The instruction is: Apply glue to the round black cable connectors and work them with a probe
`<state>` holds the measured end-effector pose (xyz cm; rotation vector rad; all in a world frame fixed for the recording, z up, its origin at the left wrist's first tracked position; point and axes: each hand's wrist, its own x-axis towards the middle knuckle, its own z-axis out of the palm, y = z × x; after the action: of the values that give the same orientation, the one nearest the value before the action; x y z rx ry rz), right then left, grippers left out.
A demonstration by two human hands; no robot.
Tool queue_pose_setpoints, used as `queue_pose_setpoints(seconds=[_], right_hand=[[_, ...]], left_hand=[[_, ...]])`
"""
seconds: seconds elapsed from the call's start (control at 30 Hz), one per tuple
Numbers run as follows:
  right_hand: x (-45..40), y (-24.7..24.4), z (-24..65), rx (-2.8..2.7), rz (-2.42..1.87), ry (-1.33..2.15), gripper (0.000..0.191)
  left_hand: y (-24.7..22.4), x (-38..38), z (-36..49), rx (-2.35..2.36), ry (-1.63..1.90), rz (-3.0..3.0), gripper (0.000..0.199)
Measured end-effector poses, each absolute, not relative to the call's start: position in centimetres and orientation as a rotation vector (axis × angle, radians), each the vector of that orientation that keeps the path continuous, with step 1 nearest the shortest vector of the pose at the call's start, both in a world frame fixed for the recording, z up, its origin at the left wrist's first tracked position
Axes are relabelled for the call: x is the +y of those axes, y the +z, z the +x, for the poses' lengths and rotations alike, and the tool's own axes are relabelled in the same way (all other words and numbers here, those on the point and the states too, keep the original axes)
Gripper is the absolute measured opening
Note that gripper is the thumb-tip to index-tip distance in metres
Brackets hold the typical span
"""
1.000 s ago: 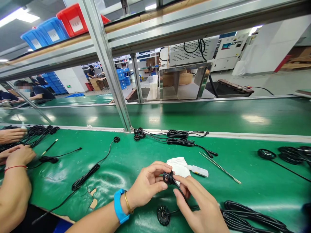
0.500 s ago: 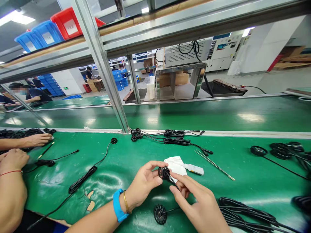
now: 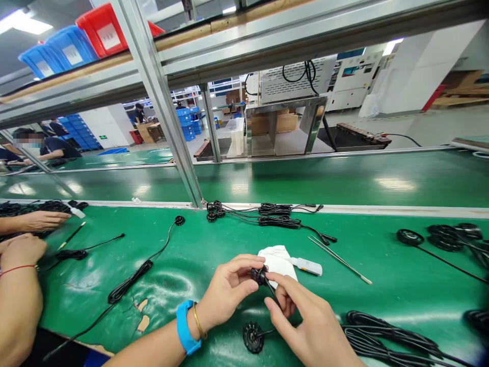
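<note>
My left hand (image 3: 225, 293) pinches a round black cable head (image 3: 259, 276) just beside my right hand (image 3: 311, 318), whose grip I can't tell.

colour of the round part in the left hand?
Black. The round part in the left hand shows best in the head view.

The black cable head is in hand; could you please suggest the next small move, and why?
Perhaps rotate the black cable head slightly to expose its covered side: the left hand pinches and partly hides it, the right hand at its cable.
</note>
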<state>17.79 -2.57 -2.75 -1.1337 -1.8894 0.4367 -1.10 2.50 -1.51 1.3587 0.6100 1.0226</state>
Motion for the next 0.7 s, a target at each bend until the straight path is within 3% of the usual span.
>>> queue_pose_setpoints(seconds=[0.13,0.27,0.43,0.63,0.7], right_hand=[[-2.2,-2.2,17.7,-1.744,-1.204,0.744,0.022],[-2.1,-2.5,17.4,-1.73,-1.207,0.937,0.033],[-2.7,-3.5,17.1,-1.826,-1.146,0.515,0.039],[-2.6,-2.4,18.0,-1.784,-1.153,0.193,0.008],[-2.4,-1.9,18.2,-1.799,-1.175,0.094,0.008]], left_hand=[[-1.7,2.0,-1.1,0.725,1.061,1.456,0.027],[-2.0,2.3,-1.1,0.739,1.074,1.429,0.024],[-2.0,2.8,-0.7,0.642,1.03,1.091,0.04],[-1.1,2.4,-0.6,0.621,0.968,0.976,0.036],[-1.1,2.3,-0.6,0.601,0.951,0.965,0.036]])
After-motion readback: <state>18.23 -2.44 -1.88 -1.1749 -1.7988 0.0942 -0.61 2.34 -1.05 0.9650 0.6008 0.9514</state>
